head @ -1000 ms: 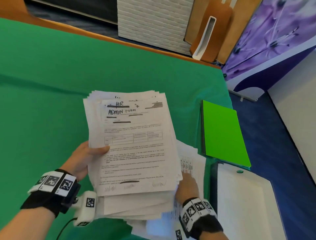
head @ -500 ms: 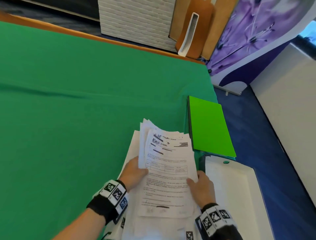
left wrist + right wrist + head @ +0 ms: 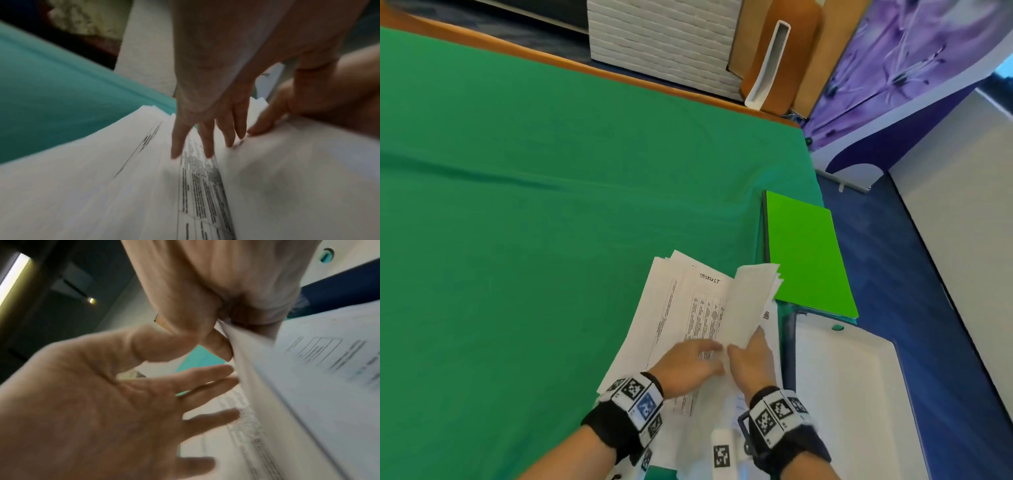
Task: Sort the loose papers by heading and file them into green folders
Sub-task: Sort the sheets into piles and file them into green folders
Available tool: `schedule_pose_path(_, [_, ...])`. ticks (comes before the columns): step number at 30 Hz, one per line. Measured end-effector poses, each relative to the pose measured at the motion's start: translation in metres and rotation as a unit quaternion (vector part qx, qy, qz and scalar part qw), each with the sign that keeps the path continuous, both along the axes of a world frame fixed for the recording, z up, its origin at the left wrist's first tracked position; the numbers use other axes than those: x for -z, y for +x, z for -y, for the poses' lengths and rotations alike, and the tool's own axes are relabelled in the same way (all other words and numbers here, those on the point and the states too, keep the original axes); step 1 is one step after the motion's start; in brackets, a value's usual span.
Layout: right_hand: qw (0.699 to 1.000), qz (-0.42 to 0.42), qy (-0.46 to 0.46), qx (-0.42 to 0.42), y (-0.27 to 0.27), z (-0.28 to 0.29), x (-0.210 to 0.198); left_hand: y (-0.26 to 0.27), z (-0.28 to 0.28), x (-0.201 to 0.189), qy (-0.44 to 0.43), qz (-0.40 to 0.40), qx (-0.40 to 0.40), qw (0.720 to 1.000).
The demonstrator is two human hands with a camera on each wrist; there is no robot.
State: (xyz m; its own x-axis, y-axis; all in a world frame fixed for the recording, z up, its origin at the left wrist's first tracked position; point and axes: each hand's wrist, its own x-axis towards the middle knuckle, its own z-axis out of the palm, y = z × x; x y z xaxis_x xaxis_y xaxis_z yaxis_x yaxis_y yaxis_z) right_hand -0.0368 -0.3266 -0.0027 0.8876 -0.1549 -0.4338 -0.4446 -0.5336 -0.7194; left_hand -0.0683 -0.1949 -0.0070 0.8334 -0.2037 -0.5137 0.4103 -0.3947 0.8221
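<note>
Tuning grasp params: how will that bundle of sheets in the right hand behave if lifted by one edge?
Likely floppy: the lifted bundle already curves where the right hand pinches it. Probably prone to slipping apart, since its far edges look fanned and uneven. The left hand lies flat on the paper stack, which suggests loose sheets shift easily.

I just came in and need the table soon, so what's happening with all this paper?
A person is going through a stack of loose papers on the green-covered table. The right hand pinches a bundle of upper sheets and lifts them toward the right, baring a sheet whose handwritten heading looks like TASKLIST. The left hand lies open, fingers spread on that sheet. A closed green folder lies just beyond, with nothing visibly filed.
</note>
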Motion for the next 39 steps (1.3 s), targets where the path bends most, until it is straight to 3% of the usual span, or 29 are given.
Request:
schedule_pose_path(3, [0.996,0.057,-0.062,-0.036,-0.006,-0.003,-0.002,0.007,-0.016,0.026,0.182,0.022,-0.158,0.970])
schedule_pose_path(5, [0.988,0.118,-0.090,-0.045,-0.011,-0.004,0.002,0.009,-0.023,0.039,0.220,-0.019,-0.177,0.959])
schedule_pose_path(9, [0.972,0.148,-0.146,-0.109,-0.013,-0.006,0.013,0.013,-0.026,0.050,0.193,-0.034,-0.165,0.967])
schedule_pose_path(13, [0.964,0.118,-0.203,-0.129,-0.007,-0.009,0.011,0.013,-0.023,0.045,0.141,0.045,-0.162,0.976])
schedule_pose_path(17, [0.974,0.107,-0.166,-0.111,-0.006,-0.013,0.006,0.009,-0.014,0.039,0.079,0.121,-0.180,0.973])
schedule_pose_path(21, [0.984,0.096,-0.122,-0.082,-0.005,-0.015,-0.001,0.008,0.000,0.038,0.035,0.149,-0.156,0.976])
schedule_pose_path(28, [0.984,0.079,-0.136,-0.080,0.002,-0.005,0.005,0.010,0.008,0.036,-0.034,0.113,-0.124,0.985])
schedule_pose_path(31, [0.990,0.075,-0.086,-0.088,-0.001,-0.001,0.006,0.012,0.007,0.036,-0.018,0.101,-0.152,0.983])
schedule_pose_path(34, [0.987,0.082,-0.106,-0.083,-0.001,0.001,0.009,0.015,0.004,0.036,0.000,0.079,-0.172,0.982])
schedule_pose_path(39, [0.990,0.096,-0.105,-0.008,-0.004,0.013,0.001,0.016,-0.011,0.043,-0.001,0.023,-0.264,0.964])
